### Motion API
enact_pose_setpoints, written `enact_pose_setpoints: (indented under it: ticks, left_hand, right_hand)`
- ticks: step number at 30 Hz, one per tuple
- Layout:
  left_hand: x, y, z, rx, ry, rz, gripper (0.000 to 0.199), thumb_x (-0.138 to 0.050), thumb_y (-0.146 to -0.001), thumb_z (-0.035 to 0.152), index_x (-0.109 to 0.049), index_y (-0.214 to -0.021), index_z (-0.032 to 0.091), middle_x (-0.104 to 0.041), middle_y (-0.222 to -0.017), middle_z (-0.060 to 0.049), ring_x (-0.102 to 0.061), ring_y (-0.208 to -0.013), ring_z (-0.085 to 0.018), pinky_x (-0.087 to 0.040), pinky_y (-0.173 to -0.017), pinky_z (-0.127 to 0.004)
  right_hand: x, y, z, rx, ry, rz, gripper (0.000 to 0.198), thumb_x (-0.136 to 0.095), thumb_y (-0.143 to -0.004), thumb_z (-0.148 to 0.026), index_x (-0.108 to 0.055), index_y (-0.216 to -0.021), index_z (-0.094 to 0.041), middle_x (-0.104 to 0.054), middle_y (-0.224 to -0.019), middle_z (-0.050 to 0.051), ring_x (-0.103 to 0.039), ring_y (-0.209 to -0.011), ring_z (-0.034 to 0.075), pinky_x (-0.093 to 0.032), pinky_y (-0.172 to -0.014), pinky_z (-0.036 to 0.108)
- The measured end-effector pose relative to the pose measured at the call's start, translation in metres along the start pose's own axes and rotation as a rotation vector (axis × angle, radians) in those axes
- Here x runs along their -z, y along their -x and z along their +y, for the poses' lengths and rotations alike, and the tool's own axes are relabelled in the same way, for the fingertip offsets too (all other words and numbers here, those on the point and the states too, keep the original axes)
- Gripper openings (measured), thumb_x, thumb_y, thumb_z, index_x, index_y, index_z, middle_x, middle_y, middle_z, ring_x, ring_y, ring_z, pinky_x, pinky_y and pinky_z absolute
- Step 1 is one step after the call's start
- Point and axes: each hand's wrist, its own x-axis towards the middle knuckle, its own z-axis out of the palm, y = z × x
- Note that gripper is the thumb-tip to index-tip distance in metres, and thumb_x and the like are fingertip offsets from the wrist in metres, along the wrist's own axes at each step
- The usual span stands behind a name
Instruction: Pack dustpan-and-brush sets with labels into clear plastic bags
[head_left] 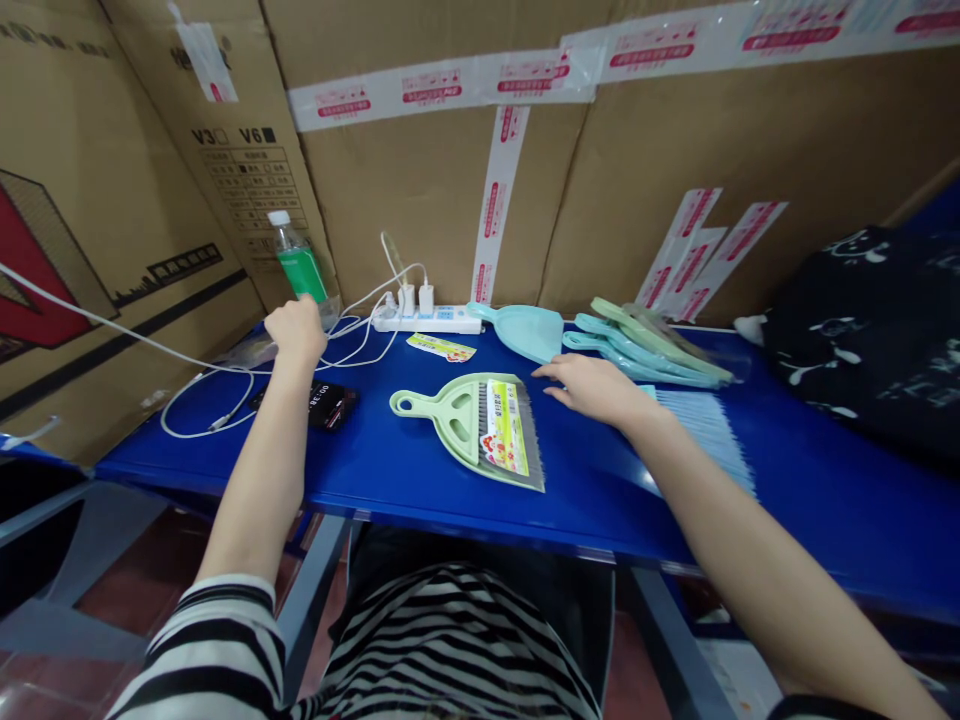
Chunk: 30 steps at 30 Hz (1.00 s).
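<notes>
My left hand (297, 330) is a closed fist at the back left, in front of a bottle with a green label (301, 272). Clear crumpled plastic (251, 352) shows beside it; what the fingers hold is hidden. My right hand (589, 385) is open just above the table, its fingers stretched left, close to a light blue dustpan (529, 330). Under that forearm lies a light blue brush (709, 430), its handle hidden. Between my hands, a green dustpan (450, 415) has a grey-bristled brush (534, 430) with a yellow label fitted on it.
Stacked green and blue dustpan sets (652, 345) lie at the back right, beside a black patterned bag (862, 340). A power strip (431, 318) with white cables, a loose label card (441, 347) and a phone (326, 405) are on the blue table (390, 470). Cardboard walls (420, 180) enclose the back.
</notes>
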Motion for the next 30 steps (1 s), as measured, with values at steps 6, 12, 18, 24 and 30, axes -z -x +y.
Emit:
enact_pose_setpoints:
  ticks: [6, 12, 18, 24, 30]
  left_hand:
    - [0.024, 0.016, 0.019, 0.128, 0.010, 0.033, 0.027, -0.053, -0.081, 0.007, -0.065, -0.104, 0.014, -0.067, -0.106, -0.016, -0.064, -0.102, -0.031, -0.050, -0.082, -0.037]
    - [0.021, 0.016, 0.020, 0.123, 0.038, 0.037, 0.020, -0.060, -0.086, 0.028, -0.068, -0.100, 0.015, -0.067, -0.103, -0.016, -0.063, -0.100, -0.033, -0.049, -0.080, -0.037]
    - [0.014, 0.014, 0.021, 0.067, 0.005, 0.032, 0.024, -0.048, -0.089, 0.020, -0.068, -0.099, 0.011, -0.066, -0.103, -0.018, -0.061, -0.101, -0.032, -0.047, -0.077, -0.035]
    - [0.015, 0.012, 0.017, 0.099, 0.024, 0.040, 0.017, -0.053, -0.084, 0.015, -0.067, -0.094, 0.011, -0.066, -0.102, -0.016, -0.061, -0.100, -0.032, -0.047, -0.075, -0.035]
    - [0.022, 0.017, 0.022, 0.101, 0.083, 0.093, 0.016, -0.054, -0.086, 0.021, -0.065, -0.096, 0.015, -0.064, -0.102, -0.016, -0.062, -0.098, -0.034, -0.047, -0.076, -0.039]
  right_hand:
    - [0.004, 0.000, -0.004, 0.039, -0.006, -0.008, 0.028, -0.058, -0.085, -0.016, -0.071, -0.110, -0.016, -0.070, -0.103, 0.014, -0.065, -0.101, 0.027, -0.053, -0.083, 0.034]
    - [0.003, 0.000, -0.007, 0.019, -0.003, -0.032, 0.040, -0.055, -0.088, -0.019, -0.061, -0.127, -0.011, -0.069, -0.111, 0.018, -0.064, -0.106, 0.030, -0.051, -0.088, 0.038]
    - [0.003, -0.001, -0.007, 0.039, 0.007, -0.032, 0.032, -0.055, -0.088, -0.019, -0.068, -0.117, -0.014, -0.070, -0.109, 0.016, -0.064, -0.105, 0.028, -0.052, -0.087, 0.036]
    - [0.006, 0.000, -0.009, 0.007, -0.005, -0.056, 0.037, -0.055, -0.089, -0.019, -0.063, -0.125, -0.013, -0.068, -0.116, 0.017, -0.064, -0.108, 0.029, -0.052, -0.088, 0.037]
    - [0.003, -0.001, -0.008, 0.016, -0.016, -0.045, 0.034, -0.055, -0.088, -0.019, -0.064, -0.121, -0.014, -0.069, -0.114, 0.015, -0.065, -0.106, 0.028, -0.052, -0.087, 0.036]
